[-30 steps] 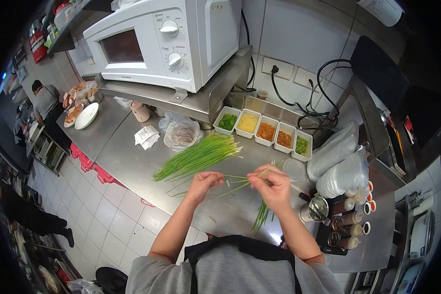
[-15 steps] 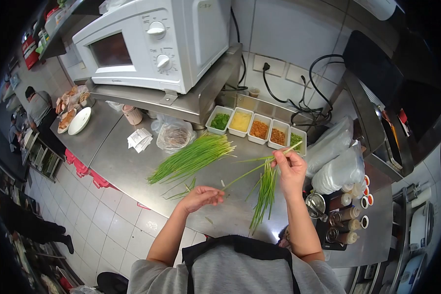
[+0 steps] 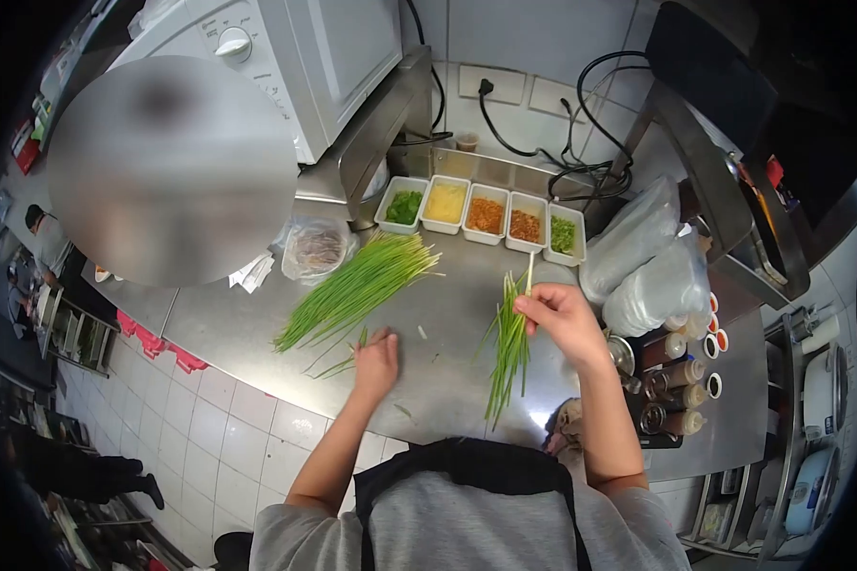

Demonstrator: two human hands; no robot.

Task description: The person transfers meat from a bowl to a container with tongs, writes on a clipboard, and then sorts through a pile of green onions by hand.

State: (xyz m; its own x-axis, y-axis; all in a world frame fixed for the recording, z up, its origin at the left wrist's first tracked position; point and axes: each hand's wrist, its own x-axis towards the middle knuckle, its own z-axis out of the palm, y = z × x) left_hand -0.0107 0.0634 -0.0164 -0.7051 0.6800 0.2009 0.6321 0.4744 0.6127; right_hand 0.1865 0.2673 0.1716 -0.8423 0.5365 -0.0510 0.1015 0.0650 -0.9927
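My right hand (image 3: 564, 322) pinches a chive stalk (image 3: 530, 268) near its pale end, which points up towards the trays. Directly under those fingers lies a small bunch of chives (image 3: 508, 357), green tips towards me. My left hand (image 3: 378, 366) rests low over the counter with its fingers stretched forward, beside a few loose green scraps (image 3: 346, 362). Whether its fingertips touch the scraps is hard to see. Beyond it lies a larger bunch of chives (image 3: 357, 290), spread diagonally with pale ends at the upper right.
Several small white trays of chopped ingredients (image 3: 486, 217) line the back. A plastic bag (image 3: 316, 249) sits behind the larger bunch. To the right are wrapped clear containers (image 3: 657, 295) and sauce bottles (image 3: 681, 398). A microwave (image 3: 338, 67) stands on a raised shelf. People are far left.
My left hand has moved left and away from the stalk, over to the scraps. My right hand has shifted slightly down and left, and its stalk now points upright above the small bunch.
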